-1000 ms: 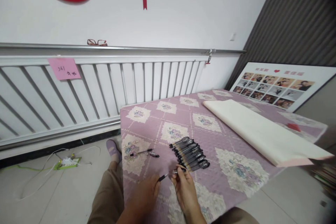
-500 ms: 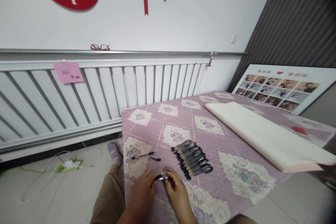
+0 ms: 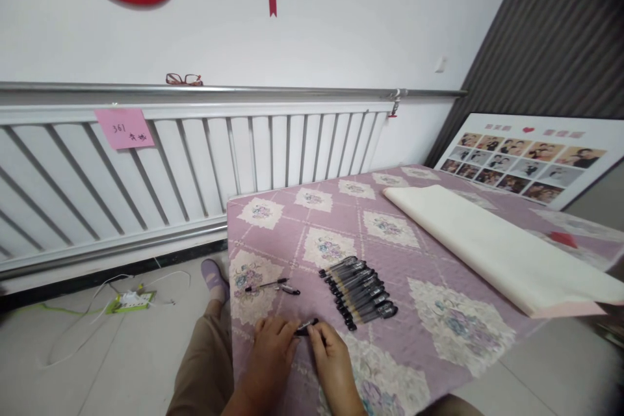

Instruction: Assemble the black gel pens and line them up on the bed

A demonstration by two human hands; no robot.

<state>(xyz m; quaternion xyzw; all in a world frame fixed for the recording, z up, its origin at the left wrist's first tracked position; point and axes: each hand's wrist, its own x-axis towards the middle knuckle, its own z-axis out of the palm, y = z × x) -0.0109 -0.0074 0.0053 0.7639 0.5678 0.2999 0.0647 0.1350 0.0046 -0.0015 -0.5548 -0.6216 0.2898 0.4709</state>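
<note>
Both hands meet low on the purple patterned table cover (image 3: 439, 273), pinching one black pen (image 3: 307, 325) between them. My left hand (image 3: 270, 354) grips its left end and my right hand (image 3: 331, 364) its right end, fingers closed. Just beyond my right hand lies a row of several black capped pens (image 3: 359, 291), side by side. To the left of that row rest a thin pen refill (image 3: 266, 285) and a loose pen part (image 3: 290, 290).
A rolled cream sheet (image 3: 487, 247) lies across the right of the table. A framed photo collage (image 3: 531, 156) leans at the back right. A white radiator (image 3: 195, 162) with a pink note (image 3: 124, 128) lines the wall; glasses (image 3: 184, 79) sit on its ledge. Cables (image 3: 129, 299) lie on the floor.
A second ago my hands were apart, each with a pen piece. They came together half a second ago and now hold one joined pen low over the table.
</note>
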